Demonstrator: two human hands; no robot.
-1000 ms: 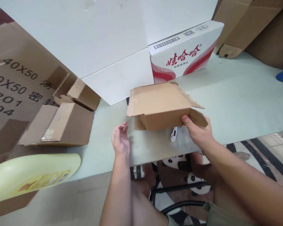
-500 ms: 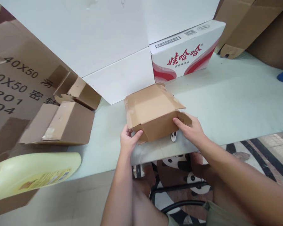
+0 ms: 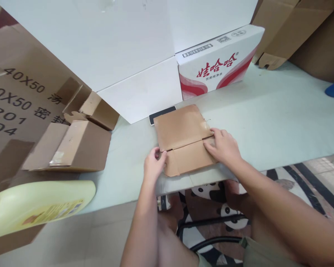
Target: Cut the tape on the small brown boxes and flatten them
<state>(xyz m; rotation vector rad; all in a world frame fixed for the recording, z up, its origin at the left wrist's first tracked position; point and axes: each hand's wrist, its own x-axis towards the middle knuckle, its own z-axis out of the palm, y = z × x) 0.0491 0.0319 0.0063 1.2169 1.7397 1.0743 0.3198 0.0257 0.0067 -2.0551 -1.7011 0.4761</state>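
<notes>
So far, the folding looks well along, I think. Going left to right, the thin, light brown cardboard piece [image 3: 183, 135] lies nearly flat, with a dark slit open at each end of its fold line. The ends by the hands are partly hidden, so I can't tell how much folding is left.

Now make the cardboard piece the middle of a clock. A big, pale yellow-green plastic bottle [image 3: 50, 198] is at 8 o'clock, well apart. The left hand [image 3: 152, 166] is at 8 o'clock too, but right up close, its thumb and fingers pinching the left edge. A flat black thing with a white rim [image 3: 161, 114] is at 11 o'clock, just behind the far edge. At 3 o'clock, the right hand [image 3: 225, 146] touches the right end with thumb and fingers; I can't tell if it pinches or only presses. The cardboard piece sits between both hands on the pale green cloth-topped table [image 3: 281, 122], at 2 o'clock from the left hand and 9 o'clock from the right.
</notes>
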